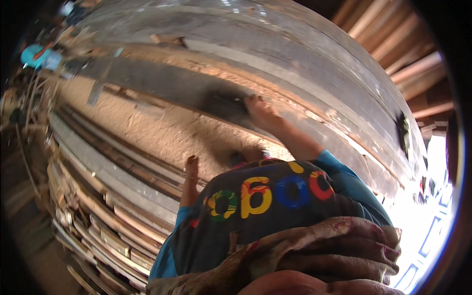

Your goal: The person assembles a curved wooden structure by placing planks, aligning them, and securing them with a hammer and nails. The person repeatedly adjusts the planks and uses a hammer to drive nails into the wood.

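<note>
My right hand [263,114] is out in front of me, over or against a long dark plank [162,86]. Its fingers look bent and are smeared by motion, so what they hold, if anything, does not show. Just left of it lies a blurred dark patch [223,102] on the plank, shadow or thing I cannot tell. Lower and to the left, my left hand [191,168] hangs beside my body with nothing seen in it, fingers loosely apart. Behind it are sawdust [147,120] and stacked boards [113,152].
Wide grey boards [285,54] stretch across the far side. More timber [113,236] is piled at lower left. A person in a blue top [35,55] is at the far left. Wooden beams [393,39] rise at upper right, beside a bright opening [432,236] at lower right.
</note>
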Action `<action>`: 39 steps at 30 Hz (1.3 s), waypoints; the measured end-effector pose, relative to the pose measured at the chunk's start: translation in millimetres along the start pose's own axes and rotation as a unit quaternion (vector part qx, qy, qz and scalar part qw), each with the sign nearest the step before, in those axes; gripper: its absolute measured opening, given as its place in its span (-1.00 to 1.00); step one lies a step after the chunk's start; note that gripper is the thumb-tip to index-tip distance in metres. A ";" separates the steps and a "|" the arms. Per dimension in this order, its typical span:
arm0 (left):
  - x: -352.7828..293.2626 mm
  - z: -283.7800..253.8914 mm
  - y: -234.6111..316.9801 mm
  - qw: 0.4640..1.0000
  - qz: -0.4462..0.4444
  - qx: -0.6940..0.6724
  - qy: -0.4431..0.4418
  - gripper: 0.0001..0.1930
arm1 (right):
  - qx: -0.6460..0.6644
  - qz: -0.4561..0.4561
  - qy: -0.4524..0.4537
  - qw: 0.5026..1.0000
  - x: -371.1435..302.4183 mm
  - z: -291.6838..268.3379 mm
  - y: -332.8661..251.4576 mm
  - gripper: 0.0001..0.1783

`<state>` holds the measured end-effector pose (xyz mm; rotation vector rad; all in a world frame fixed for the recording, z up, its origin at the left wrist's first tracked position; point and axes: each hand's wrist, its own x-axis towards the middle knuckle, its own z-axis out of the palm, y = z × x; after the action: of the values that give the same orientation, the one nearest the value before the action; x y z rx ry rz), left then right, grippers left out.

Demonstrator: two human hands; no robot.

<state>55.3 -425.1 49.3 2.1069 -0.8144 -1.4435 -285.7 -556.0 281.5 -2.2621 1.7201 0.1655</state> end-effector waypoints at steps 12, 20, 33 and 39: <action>-3.1 -7.0 36.0 0.995 -0.071 -0.041 0.050 -0.66 | 0.271 0.123 -0.012 0.955 -55.1 -57.0 54.3 -0.57; -16.9 -41.7 15.6 0.984 -0.154 -0.064 0.063 -0.64 | 0.196 0.402 0.287 0.847 -67.0 -117.8 290.2 -0.62; 59.7 -148.1 -26.5 0.967 -0.226 -0.108 0.050 -0.58 | 0.049 0.597 0.193 0.777 -48.1 -111.1 331.0 0.09; 128.9 -253.7 -32.8 0.959 -0.238 -0.149 0.046 -0.56 | -0.009 0.655 0.239 0.717 -57.0 -101.9 276.0 -0.03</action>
<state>335.6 -480.6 29.5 2.1943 -0.0357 -1.5627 -574.2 -600.8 348.7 -0.6215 3.2439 -0.1478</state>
